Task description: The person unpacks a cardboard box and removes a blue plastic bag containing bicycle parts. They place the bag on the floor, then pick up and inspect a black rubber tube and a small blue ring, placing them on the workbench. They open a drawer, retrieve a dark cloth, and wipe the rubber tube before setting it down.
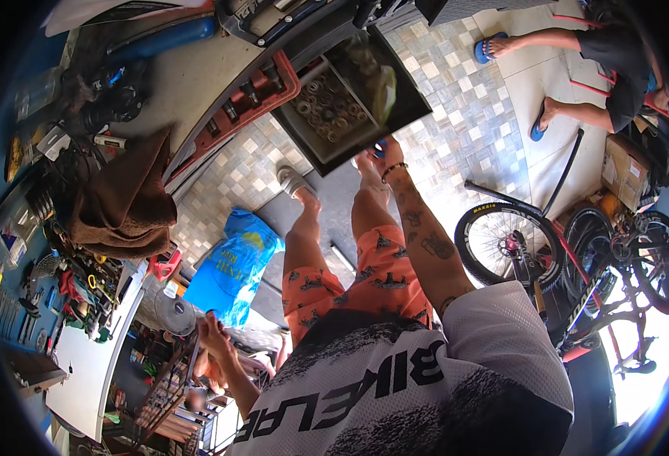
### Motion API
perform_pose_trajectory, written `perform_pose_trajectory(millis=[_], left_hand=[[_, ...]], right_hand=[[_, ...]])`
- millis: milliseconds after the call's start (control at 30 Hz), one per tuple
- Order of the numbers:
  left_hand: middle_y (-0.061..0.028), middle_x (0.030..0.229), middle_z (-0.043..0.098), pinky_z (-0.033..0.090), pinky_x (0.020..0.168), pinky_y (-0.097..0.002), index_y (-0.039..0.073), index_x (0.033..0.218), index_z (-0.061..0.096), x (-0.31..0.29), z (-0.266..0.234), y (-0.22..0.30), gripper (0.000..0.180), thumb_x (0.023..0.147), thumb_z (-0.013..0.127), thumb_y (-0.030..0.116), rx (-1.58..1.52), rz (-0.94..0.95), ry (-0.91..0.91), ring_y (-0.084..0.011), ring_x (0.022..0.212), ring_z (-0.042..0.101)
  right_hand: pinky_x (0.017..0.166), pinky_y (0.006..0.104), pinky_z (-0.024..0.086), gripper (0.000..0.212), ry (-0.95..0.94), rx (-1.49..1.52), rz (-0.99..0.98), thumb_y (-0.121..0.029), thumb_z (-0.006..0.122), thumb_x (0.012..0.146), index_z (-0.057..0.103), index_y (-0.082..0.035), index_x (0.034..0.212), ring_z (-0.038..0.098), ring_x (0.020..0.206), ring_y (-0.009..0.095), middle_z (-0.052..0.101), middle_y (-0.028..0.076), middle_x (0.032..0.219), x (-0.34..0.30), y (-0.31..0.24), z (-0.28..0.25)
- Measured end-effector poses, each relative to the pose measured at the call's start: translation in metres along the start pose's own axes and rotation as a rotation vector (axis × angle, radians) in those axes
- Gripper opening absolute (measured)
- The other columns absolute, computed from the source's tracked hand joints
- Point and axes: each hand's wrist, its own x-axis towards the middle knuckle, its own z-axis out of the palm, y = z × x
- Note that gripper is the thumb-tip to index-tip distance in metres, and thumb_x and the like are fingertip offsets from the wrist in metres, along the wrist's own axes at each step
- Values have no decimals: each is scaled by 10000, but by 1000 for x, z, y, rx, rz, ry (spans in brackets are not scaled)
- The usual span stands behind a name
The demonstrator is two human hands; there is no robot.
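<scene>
A dark drawer (329,166) stands pulled out at the top centre, split by a divider. Its left compartment holds many small round metal parts (327,106), ring-like in shape. A clear plastic bag with something pale green (385,95) lies in the right compartment. My right hand (388,157) is at the drawer's front edge, its fingers closed and partly hidden, with a bit of blue showing at them. Lower left, my left hand (214,336) hangs with curled fingers beside a blue printed bag (236,266). Whatever it may hold is too dark to make out.
A red tray with sockets (251,95) lies left of the drawer. A brown cloth (122,205) and scattered tools cover the left bench. Bicycles (616,251) and a wheel (511,245) stand at right. Another person's legs (578,114) are at the upper right.
</scene>
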Motion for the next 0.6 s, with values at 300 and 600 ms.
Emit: perform_pose_trajectory(millis=[300, 600], left_hand=[[45, 687, 527, 279, 407, -186, 113, 881, 636, -47, 50, -28, 205, 967, 751, 260, -65, -66, -167, -21, 525, 412], [48, 695, 543, 284, 422, -193, 119, 903, 633, -81, 90, -34, 221, 985, 728, 302, -241, -189, -274, -27, 549, 448]], right_hand=[[537, 374, 501, 210, 181, -253, 18, -251, 513, 1036, 608, -88, 1128, 651, 723, 236, 653, 85, 950, -4, -4, -63], [455, 334, 506, 337, -411, -853, 251, -341, 591, 1017, 670, -30, 916, 631, 526, 202, 684, 116, 721, -76, 7, 15]])
